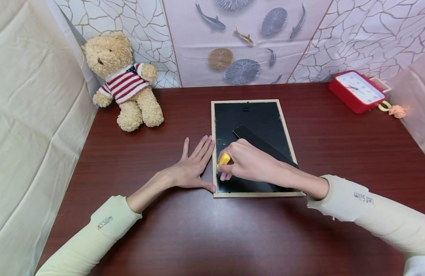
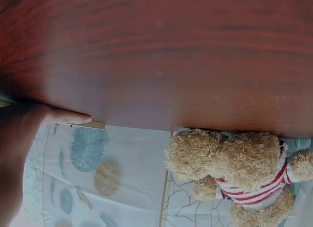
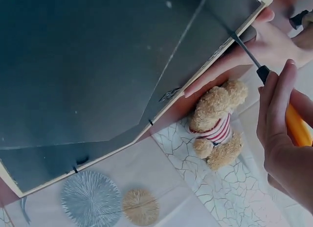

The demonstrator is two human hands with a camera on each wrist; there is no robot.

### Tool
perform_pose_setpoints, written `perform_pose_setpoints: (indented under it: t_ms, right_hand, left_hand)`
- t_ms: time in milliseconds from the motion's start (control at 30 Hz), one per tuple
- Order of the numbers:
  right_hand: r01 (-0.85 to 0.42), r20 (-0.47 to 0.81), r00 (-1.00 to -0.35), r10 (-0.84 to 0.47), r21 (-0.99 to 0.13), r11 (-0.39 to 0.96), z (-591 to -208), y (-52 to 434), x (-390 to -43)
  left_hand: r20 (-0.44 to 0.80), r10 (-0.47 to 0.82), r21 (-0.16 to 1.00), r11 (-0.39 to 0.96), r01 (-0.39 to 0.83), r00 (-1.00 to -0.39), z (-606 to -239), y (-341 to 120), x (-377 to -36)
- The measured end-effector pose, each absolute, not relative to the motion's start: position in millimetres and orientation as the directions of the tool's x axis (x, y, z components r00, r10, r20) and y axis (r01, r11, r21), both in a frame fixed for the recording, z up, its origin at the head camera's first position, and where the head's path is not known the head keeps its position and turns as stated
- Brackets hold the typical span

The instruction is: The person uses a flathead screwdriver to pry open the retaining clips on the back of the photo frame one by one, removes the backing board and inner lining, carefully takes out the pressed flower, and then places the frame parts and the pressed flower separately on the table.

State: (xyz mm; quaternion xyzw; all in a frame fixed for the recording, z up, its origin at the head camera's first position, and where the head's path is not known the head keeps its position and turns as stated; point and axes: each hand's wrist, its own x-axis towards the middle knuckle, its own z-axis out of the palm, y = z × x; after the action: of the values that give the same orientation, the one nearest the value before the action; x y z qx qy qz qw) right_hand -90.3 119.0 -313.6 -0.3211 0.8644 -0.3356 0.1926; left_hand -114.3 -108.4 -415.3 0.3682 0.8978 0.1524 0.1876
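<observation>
A picture frame [image 1: 259, 194] with a thin pale wooden border lies face down on the table. Its black backing [image 1: 233, 119] carries a slanting black stand leg [image 1: 255, 143]. My left hand [image 1: 191, 168] rests on the table with fingers spread, fingertips and thumb right at the frame's left edge. Over the backing, my right hand [image 1: 250, 161] grips a screwdriver [image 3: 297, 124] by its yellow handle. In the right wrist view, the screwdriver's metal shaft [image 3: 248, 51] reaches to the inner side of the border beside the left hand.
A teddy bear [image 1: 127, 84] in a red-striped sweater sits at the back left. At the back right stands a red clock [image 1: 361, 90], with a small orange item [image 1: 397, 111] beside it. Patterned cloth [image 1: 198, 34] hangs behind the dark red table [image 1: 185, 237].
</observation>
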Motion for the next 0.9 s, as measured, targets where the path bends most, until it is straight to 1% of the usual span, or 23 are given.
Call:
perform_pose_setpoints:
  t_ms: [100, 167, 200, 267, 333, 367, 400, 433, 467, 500, 533, 567, 600, 633, 667, 700, 733, 767, 800, 833, 867, 900]
  right_hand:
    - [-0.439, -0.13, -0.713, -0.689, -0.683, 0.584, -309.9, 122.9, -95.0]
    - [-0.445, -0.117, -0.734, -0.669, -0.662, 0.603, -306.7, 130.4, -98.9]
    - [-0.437, -0.101, -0.755, -0.648, -0.659, 0.612, -305.2, 135.6, -101.1]
    - [-0.388, -0.064, -0.809, -0.584, -0.689, 0.612, -303.0, 149.0, -106.5]
    - [-0.322, -0.017, -0.858, -0.513, -0.761, 0.564, -303.5, 164.6, -114.0]
    - [-0.277, 0.002, -0.876, -0.482, -0.821, 0.5, -305.3, 172.3, -118.6]
    - [-0.218, 0.014, -0.889, -0.458, -0.893, 0.395, -307.6, 179.8, -124.1]
    - [-0.149, 0.023, -0.9, -0.436, -0.955, 0.256, -310.9, 185.9, -130.4]
    - [-0.08, 0.037, -0.909, -0.416, -0.993, 0.086, -315.2, 191.3, -137.5]
    - [-0.021, 0.054, -0.918, -0.393, -0.996, -0.087, -319.3, 195.7, -145.2]
    - [0.021, 0.075, -0.927, -0.368, -0.968, -0.25, -323.7, 199.7, -153.3]
    - [0.044, 0.098, -0.934, -0.344, -0.923, -0.381, -327.8, 203.6, -161.7]
    - [0.054, 0.115, -0.94, -0.32, -0.879, -0.474, -331.3, 208.0, -170.3]
    - [0.06, 0.116, -0.946, -0.303, -0.855, -0.515, -333.8, 213.1, -178.4]
    - [0.069, 0.102, -0.948, -0.301, -0.857, -0.51, -335.5, 219.5, -186.6]
    - [0.079, 0.07, -0.949, -0.308, -0.891, -0.446, -335.5, 226.3, -194.3]
    - [0.087, 0.019, -0.952, -0.306, -0.941, -0.328, -333.3, 232.9, -201.0]
    - [0.089, -0.037, -0.95, -0.31, -0.984, -0.154, -330.4, 239.5, -207.9]
    - [0.082, -0.099, -0.944, -0.315, -0.994, 0.067, -326.2, 246.4, -216.0]
    - [0.05, -0.15, -0.937, -0.316, -0.952, 0.303, -322.8, 252.3, -224.3]
    - [-0.009, -0.183, -0.931, -0.316, -0.854, 0.521, -320.9, 257.2, -233.6]
    - [-0.071, -0.204, -0.928, -0.311, -0.723, 0.687, -320.4, 260.5, -242.5]
  left_hand:
    - [-0.203, 0.724, 0.439, 0.669, 0.6, -0.659, -422.1, -111.9, -114.6]
    - [-0.185, 0.729, 0.459, 0.657, 0.598, -0.659, -424.6, -114.7, -112.6]
    - [-0.173, 0.732, 0.466, 0.65, 0.6, -0.659, -425.8, -116.2, -111.1]
    - [-0.143, 0.742, 0.479, 0.631, 0.611, -0.655, -427.7, -118.2, -108.3]
    - [-0.117, 0.754, 0.483, 0.612, 0.626, -0.647, -428.1, -118.7, -104.9]
    - [-0.108, 0.759, 0.484, 0.604, 0.633, -0.642, -428.2, -118.6, -103.1]
    - [-0.1, 0.765, 0.49, 0.594, 0.638, -0.636, -428.3, -118.5, -101.3]
    - [-0.094, 0.769, 0.495, 0.587, 0.64, -0.633, -427.8, -118.9, -98.5]
    - [-0.091, 0.772, 0.498, 0.583, 0.642, -0.63, -427.9, -119.1, -95.6]
    - [-0.088, 0.774, 0.503, 0.578, 0.643, -0.628, -427.5, -119.4, -92.4]
    - [-0.089, 0.773, 0.504, 0.579, 0.641, -0.628, -426.8, -119.2, -89.3]
    - [-0.094, 0.77, 0.504, 0.583, 0.637, -0.631, -425.2, -118.9, -85.8]
    - [-0.099, 0.767, 0.503, 0.588, 0.634, -0.633, -423.4, -118.1, -82.4]
    - [-0.107, 0.763, 0.494, 0.597, 0.632, -0.637, -422.5, -116.8, -79.2]
    - [-0.106, 0.759, 0.488, 0.602, 0.632, -0.642, -423.1, -115.5, -76.0]
    - [-0.111, 0.753, 0.481, 0.612, 0.628, -0.649, -422.2, -113.7, -73.0]
    - [-0.123, 0.746, 0.467, 0.626, 0.624, -0.655, -420.2, -111.6, -70.0]
    - [-0.13, 0.739, 0.454, 0.637, 0.623, -0.661, -419.2, -110.0, -67.5]
    - [-0.134, 0.734, 0.446, 0.645, 0.621, -0.666, -419.3, -108.6, -65.9]
    - [-0.136, 0.728, 0.436, 0.653, 0.619, -0.671, -419.8, -107.8, -65.0]
    - [-0.136, 0.723, 0.43, 0.659, 0.617, -0.677, -419.7, -107.3, -64.5]
    - [-0.144, 0.716, 0.423, 0.668, 0.612, -0.683, -418.2, -107.0, -64.4]
